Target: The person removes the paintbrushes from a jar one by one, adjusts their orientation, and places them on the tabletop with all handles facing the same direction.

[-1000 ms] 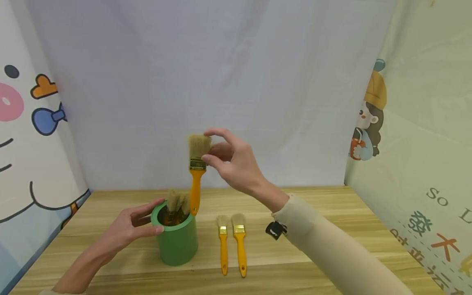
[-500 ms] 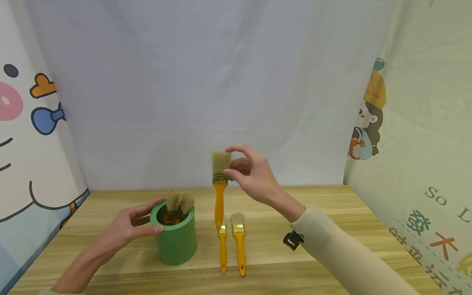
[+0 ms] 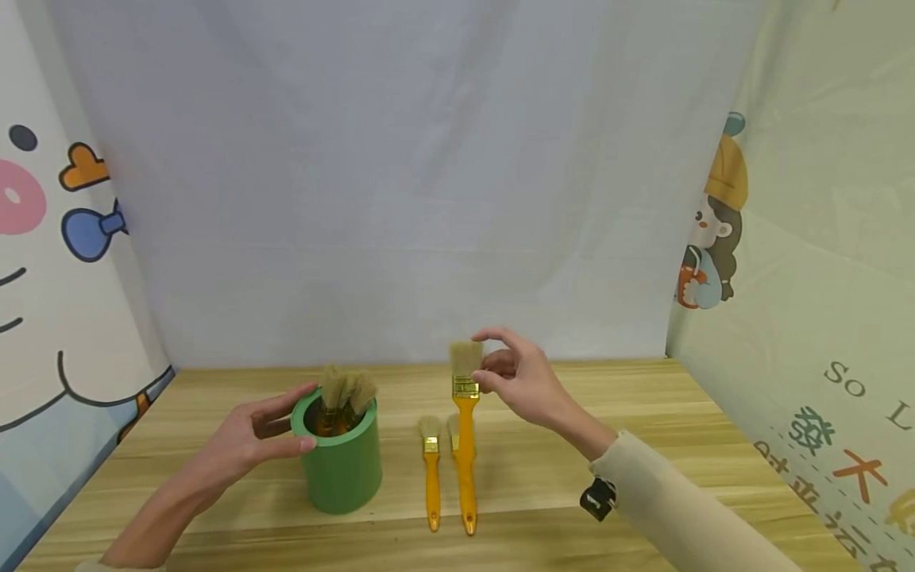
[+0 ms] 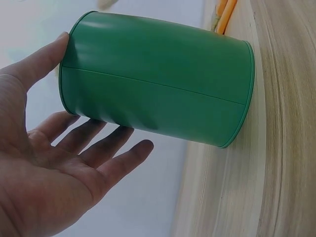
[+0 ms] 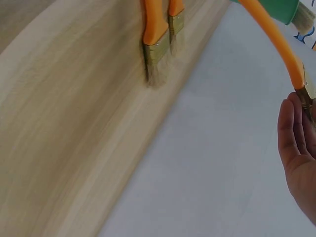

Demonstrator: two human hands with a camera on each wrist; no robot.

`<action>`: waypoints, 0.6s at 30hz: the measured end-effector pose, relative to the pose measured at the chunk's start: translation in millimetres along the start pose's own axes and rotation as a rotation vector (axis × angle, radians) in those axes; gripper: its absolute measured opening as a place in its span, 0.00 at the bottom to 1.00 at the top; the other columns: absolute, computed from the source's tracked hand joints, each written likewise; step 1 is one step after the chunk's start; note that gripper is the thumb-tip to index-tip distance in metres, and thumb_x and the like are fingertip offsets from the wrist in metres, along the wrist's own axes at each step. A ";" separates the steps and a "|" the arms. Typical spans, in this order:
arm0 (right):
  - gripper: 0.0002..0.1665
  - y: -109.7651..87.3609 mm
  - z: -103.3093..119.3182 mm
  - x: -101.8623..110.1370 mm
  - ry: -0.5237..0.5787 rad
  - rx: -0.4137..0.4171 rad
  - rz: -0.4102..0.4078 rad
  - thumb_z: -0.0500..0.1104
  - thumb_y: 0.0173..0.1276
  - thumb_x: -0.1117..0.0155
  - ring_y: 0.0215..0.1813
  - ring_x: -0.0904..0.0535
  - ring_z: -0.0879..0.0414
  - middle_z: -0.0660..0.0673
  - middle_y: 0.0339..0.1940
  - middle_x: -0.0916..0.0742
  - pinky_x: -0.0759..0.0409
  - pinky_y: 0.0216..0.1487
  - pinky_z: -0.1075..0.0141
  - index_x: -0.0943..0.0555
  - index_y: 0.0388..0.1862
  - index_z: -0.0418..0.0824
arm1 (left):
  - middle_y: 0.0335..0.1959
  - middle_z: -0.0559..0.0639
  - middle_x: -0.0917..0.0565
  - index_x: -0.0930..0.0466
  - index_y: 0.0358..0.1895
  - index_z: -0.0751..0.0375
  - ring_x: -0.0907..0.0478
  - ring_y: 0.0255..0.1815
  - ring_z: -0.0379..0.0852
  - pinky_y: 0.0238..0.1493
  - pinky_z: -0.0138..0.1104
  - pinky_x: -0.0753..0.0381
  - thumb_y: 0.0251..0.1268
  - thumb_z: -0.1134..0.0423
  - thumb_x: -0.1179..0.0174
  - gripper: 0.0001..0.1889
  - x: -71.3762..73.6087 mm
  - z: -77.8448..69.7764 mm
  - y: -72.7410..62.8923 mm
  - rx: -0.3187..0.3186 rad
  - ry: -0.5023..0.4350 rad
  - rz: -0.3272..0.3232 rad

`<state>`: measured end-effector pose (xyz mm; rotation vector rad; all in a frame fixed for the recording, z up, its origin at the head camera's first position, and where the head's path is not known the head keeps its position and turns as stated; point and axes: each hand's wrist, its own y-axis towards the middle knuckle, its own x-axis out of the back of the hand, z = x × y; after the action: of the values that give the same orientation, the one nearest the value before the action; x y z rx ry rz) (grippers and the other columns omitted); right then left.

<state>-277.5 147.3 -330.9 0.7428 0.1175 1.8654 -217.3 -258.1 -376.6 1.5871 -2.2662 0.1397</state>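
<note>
A green cylindrical pot (image 3: 343,473) stands on the table with several bristle-up paintbrushes (image 3: 343,391) in it. My left hand (image 3: 246,441) holds its rim, thumb on the near side and fingers on the far side. My right hand (image 3: 525,387) pinches another yellow-handled paintbrush (image 3: 465,385) by its metal band. That brush is held bristles up above the table, its handle overlapping a lying paintbrush (image 3: 468,508) in the head view. A second, narrower lying paintbrush (image 3: 432,477) is to the left, bristles pointing away. The right wrist view shows the held brush's handle (image 5: 276,39).
A wood-grain table (image 3: 572,508) carries everything. Behind it hangs a pale cloth (image 3: 429,175). Printed cartoon panels flank both sides, the left panel (image 3: 79,318) and the right panel (image 3: 801,302).
My right hand has carried the held paintbrush rightward and down, from beside the pot to above the lying brushes. My left hand and the pot have stayed in place.
</note>
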 end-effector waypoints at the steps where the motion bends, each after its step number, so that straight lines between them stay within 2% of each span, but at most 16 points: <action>1: 0.26 -2.0 -3.8 0.9 0.002 -0.015 0.003 0.28 0.73 0.33 0.38 0.13 0.41 0.39 0.39 0.10 0.13 0.41 0.59 0.24 0.69 0.36 | 0.82 0.65 0.41 0.41 0.84 0.58 0.39 0.75 0.79 0.61 0.57 0.19 0.75 0.61 0.34 0.39 0.1 0.1 0.0 0.000 0.002 -0.001; 10: 0.26 -19.8 -35.9 11.0 -0.011 -0.083 0.052 0.28 0.74 0.35 0.37 0.12 0.40 0.36 0.39 0.11 0.12 0.44 0.49 0.26 0.70 0.31 | 0.82 0.66 0.41 0.41 0.84 0.58 0.39 0.75 0.79 0.61 0.58 0.20 0.75 0.61 0.34 0.39 0.0 -0.6 0.6 0.013 0.006 -0.002; 14: 0.28 -24.7 -45.8 15.8 0.033 -0.118 0.083 0.27 0.74 0.35 0.36 0.12 0.37 0.34 0.39 0.12 0.12 0.43 0.46 0.29 0.70 0.26 | 0.82 0.66 0.41 0.41 0.84 0.58 0.39 0.75 0.79 0.61 0.57 0.19 0.75 0.61 0.34 0.39 0.0 -0.7 0.7 0.015 0.001 0.002; 18: 0.29 -27.0 -54.2 19.8 0.071 -0.194 0.113 0.26 0.74 0.35 0.36 0.13 0.36 0.33 0.39 0.13 0.13 0.43 0.40 0.29 0.71 0.24 | 0.82 0.67 0.42 0.41 0.84 0.59 0.39 0.75 0.80 0.61 0.57 0.19 0.75 0.61 0.35 0.39 0.1 -1.1 0.4 0.013 -0.002 0.006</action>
<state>-289.6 189.8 -376.7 0.5591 -0.0606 1.9789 -217.4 -257.7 -375.5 1.5870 -2.2765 0.1548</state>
